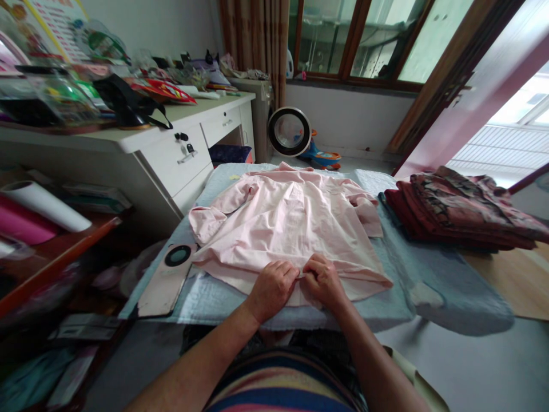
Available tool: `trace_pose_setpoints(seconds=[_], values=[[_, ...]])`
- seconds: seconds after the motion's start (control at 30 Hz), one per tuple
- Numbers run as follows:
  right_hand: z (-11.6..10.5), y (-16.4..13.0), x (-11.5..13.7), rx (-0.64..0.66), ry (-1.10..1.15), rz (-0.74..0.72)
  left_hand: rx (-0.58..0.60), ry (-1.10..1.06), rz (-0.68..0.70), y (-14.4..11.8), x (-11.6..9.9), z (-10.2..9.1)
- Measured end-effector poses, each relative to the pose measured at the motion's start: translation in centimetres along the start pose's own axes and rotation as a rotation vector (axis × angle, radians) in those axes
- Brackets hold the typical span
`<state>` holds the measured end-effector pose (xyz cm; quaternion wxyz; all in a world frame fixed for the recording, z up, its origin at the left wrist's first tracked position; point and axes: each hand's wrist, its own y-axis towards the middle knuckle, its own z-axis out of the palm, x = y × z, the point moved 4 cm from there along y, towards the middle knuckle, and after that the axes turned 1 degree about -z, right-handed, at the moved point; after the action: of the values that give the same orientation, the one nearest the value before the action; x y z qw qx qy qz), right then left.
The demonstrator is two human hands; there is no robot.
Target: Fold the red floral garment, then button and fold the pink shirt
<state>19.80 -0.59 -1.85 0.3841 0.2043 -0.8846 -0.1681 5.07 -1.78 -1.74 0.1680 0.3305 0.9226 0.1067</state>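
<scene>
A pale pink shirt [283, 223] lies spread flat on a light blue cloth [403, 269] that covers the work surface. Both hands meet at the shirt's near hem, knuckles up and almost touching. My left hand [272, 286] pinches the hem fabric with curled fingers. My right hand [323, 280] grips the same edge just to its right. The shirt's sleeves are folded in at both sides.
A stack of folded dark red patterned garments [463, 214] sits at the right. A pink flat board with a dark round hole [169, 274] lies at the left edge. A cluttered white desk [180, 143] stands to the left, a round fan [289, 131] beyond.
</scene>
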Motion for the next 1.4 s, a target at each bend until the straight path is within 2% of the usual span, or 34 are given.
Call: trace_pose_setpoints(seconds=[0.13,0.37,0.67,1.2,1.4], values=[[-0.12,-0.07,-0.03,-0.011,-0.016,0.007,0.024,0.006,0.003,-0.02,-0.06,-0.05],[-0.73,-0.16,-0.08,-0.106,-0.004,0.038,0.008,0.031,-0.001,0.09,-0.1,-0.34],[-0.61,-0.05,0.34,0.018,0.048,0.03,-0.009,0.029,0.043,-0.01,-0.38,-0.4],[-0.29,0.07,0.18,0.023,0.0,0.02,0.024,0.025,0.037,0.0,-0.25,-0.22],[-0.31,0.08,0.16,0.03,0.004,0.032,0.039,-0.064,0.003,-0.32,0.06,-0.46]])
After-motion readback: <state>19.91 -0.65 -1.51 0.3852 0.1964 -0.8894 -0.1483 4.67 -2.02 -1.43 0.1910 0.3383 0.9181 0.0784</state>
